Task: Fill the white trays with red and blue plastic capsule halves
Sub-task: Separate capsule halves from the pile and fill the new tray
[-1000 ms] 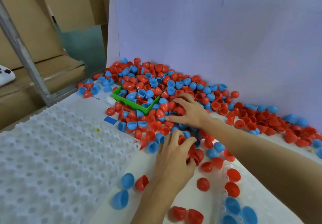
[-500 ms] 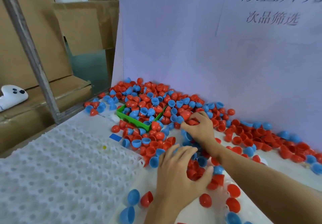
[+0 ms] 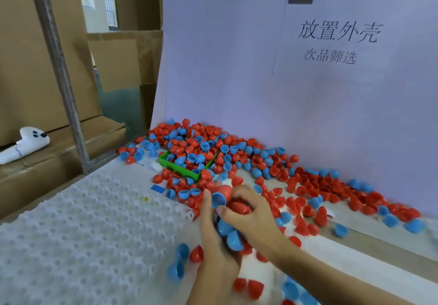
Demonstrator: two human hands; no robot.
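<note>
Both our hands are cupped together around a scoop of capsule halves (image 3: 231, 231) — left hand (image 3: 214, 238) curled beneath as a bowl, right hand (image 3: 251, 212) curled over the top, likely so none spill. At nine o'clock from them lies the white tray (image 3: 83, 228), pockets still bare. Beyond, at twelve, the loose pile (image 3: 237, 160) buries a green bin (image 3: 180, 168) — ample stock.

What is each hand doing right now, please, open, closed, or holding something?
Left hand: cupped, holding a heap of blue and red capsule halves.
Right hand: fingers curled over the same heap, gripping red halves.
</note>
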